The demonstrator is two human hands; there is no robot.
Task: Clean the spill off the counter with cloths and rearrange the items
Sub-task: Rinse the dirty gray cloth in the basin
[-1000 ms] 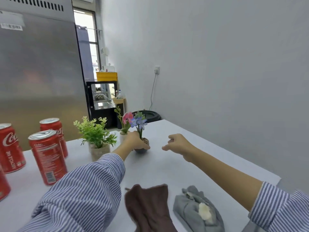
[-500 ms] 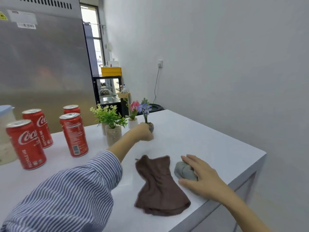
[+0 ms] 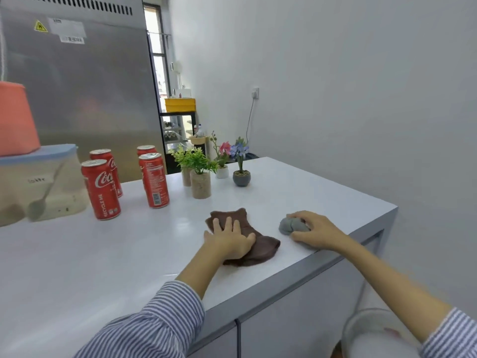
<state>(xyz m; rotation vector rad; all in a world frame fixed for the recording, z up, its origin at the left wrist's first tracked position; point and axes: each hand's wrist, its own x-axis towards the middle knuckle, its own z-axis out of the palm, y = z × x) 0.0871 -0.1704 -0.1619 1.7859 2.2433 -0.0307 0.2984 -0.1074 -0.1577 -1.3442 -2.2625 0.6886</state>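
A brown cloth lies on the white counter near its front edge. My left hand rests flat on it with the fingers spread. To the right a bunched grey cloth lies near the counter's right edge, and my right hand grips it with curled fingers. Behind the cloths stand small potted plants: a blue-flowered one in a grey pot, a pink-flowered one in a white pot and two green ones. I see no spill on the counter.
Several red cola cans stand at the left middle. A clear tub with a blue lid and an orange container sit at the far left. A steel fridge rises behind. A white bowl shows below the counter at bottom right.
My left hand has let go of the blue flower pot and come back onto the brown cloth. My right hand stays on the grey cloth. The view has pulled back.
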